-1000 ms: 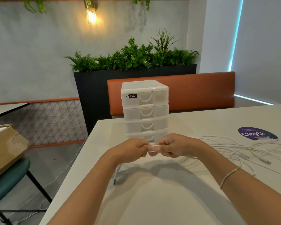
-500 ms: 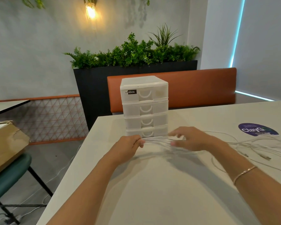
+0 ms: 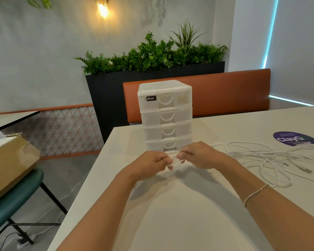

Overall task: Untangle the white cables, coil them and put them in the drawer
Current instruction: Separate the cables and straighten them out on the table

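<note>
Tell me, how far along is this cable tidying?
Early on, it seems. Nothing looks put away: all four drawers of the drawer unit are closed. In hand: the left hand and right hand pinch a small bundle of white cable between them, apparently coiling it. Left: a loose tangle of white cables lies on the table to the right.

a small black label (image 3: 150,98) on the top drawer front of the white plastic four-drawer unit (image 3: 166,118) reads "abox". a round purple sticker (image 3: 297,138) on the white table (image 3: 188,214) reads "clayg"; its smaller print is unreadable.
</note>
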`<action>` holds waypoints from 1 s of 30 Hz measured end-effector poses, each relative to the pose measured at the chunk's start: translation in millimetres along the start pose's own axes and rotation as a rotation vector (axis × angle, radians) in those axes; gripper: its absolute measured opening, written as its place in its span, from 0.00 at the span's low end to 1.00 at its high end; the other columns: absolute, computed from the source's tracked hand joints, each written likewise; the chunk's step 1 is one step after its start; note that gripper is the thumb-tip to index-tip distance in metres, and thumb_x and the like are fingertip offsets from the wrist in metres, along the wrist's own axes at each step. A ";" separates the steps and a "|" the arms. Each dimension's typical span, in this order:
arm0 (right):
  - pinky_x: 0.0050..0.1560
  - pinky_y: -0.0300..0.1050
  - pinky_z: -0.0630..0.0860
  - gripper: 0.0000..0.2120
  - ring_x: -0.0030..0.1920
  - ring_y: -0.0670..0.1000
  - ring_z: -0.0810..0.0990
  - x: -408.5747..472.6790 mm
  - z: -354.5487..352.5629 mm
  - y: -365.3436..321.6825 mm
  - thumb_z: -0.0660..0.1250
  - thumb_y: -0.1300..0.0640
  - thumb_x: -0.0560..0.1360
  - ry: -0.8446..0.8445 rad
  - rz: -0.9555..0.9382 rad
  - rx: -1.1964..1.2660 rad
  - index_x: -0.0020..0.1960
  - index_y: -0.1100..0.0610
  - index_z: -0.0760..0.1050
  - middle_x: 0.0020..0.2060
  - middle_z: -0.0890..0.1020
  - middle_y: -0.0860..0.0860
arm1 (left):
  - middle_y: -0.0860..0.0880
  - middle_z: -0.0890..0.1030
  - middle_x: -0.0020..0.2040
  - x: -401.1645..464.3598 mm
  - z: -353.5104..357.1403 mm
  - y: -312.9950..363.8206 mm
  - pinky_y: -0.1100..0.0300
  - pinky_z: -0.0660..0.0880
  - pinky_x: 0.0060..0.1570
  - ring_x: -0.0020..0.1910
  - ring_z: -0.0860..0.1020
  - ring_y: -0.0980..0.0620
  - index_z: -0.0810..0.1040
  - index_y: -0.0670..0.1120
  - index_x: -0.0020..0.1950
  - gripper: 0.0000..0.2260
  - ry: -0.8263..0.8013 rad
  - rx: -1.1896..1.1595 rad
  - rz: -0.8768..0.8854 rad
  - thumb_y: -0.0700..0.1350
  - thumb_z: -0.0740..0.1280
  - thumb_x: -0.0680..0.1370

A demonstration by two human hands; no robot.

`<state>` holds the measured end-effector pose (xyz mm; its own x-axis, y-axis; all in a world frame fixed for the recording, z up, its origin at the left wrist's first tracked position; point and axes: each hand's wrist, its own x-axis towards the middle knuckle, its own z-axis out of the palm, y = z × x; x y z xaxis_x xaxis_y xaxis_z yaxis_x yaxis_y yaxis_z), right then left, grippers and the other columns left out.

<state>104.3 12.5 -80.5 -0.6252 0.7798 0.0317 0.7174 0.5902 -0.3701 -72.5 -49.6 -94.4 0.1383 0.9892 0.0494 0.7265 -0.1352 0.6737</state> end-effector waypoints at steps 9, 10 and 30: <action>0.37 0.32 0.64 0.15 0.37 0.43 0.70 -4.0 6.2 -3.9 0.57 0.49 0.80 -0.018 -0.052 0.046 0.43 0.53 0.77 0.34 0.72 0.42 | 0.50 0.79 0.41 0.7 -6.0 -3.1 0.63 0.70 0.45 0.42 0.75 0.52 0.80 0.47 0.44 0.11 0.035 0.098 -0.034 0.49 0.60 0.80; 0.39 0.35 0.65 0.14 0.40 0.45 0.71 -3.1 7.0 -2.1 0.56 0.49 0.80 -0.011 -0.037 0.044 0.42 0.53 0.76 0.35 0.73 0.44 | 0.52 0.76 0.37 -0.2 -4.9 -1.5 0.64 0.69 0.42 0.39 0.73 0.54 0.79 0.49 0.43 0.11 0.005 0.109 -0.043 0.49 0.60 0.80; 0.52 0.45 0.68 0.13 0.46 0.48 0.71 6.3 21.4 2.7 0.55 0.50 0.81 -0.056 -0.053 -0.032 0.42 0.52 0.72 0.41 0.75 0.45 | 0.55 0.79 0.49 -25.1 -52.9 -43.9 0.68 0.68 0.45 0.49 0.75 0.55 0.78 0.52 0.58 0.10 -0.045 0.349 -0.228 0.45 0.60 0.80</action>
<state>95.6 14.5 -101.2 -0.6785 0.7346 -0.0021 0.6916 0.6377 -0.3393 -143.5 -65.5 -86.3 -0.0293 0.9936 -0.1093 0.9255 0.0683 0.3727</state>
